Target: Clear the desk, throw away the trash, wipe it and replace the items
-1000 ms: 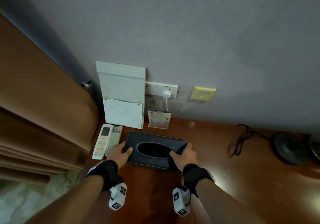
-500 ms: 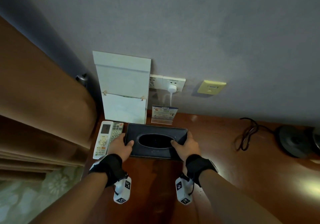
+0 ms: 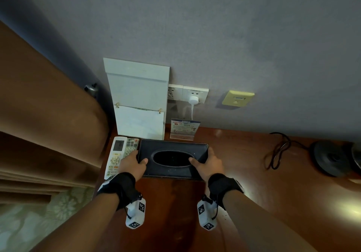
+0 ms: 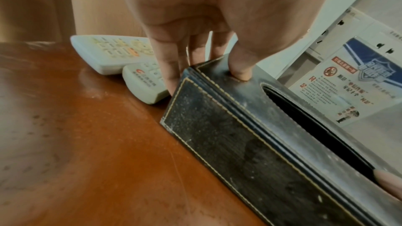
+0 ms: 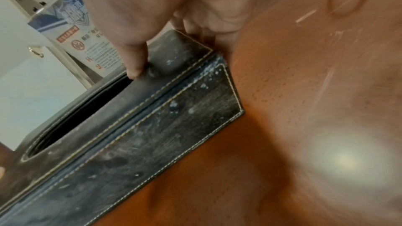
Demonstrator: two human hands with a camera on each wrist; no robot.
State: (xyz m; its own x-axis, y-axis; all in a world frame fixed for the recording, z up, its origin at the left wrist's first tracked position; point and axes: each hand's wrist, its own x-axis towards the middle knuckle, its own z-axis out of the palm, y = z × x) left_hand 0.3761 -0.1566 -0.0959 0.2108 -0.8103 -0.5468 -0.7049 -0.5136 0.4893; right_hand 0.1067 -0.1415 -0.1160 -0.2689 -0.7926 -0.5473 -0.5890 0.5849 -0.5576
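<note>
Tissue box [image 3: 173,171] now sits farther back on table [image 3: 238,165], just beside remotes [image 3: 119,154]. Left hand [image 3: 132,164] and right hand [image 3: 212,164] clamp its ends, thumbs on top. Likely replacing step; next: let go, draw hands back.

Hotel-like room: desk [image 3: 244,164], remotes [image 3: 118,157], standing notice card [image 3: 184,127].

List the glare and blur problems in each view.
Head view: dim overall, with a bright glare patch on the desk at lower right. Left wrist view: the tissue box is fairly sharp, while the near desk is soft. Right wrist view: a round glare spot sits on the desk beside the tissue box, and the far desk looks streaked and soft.
</note>
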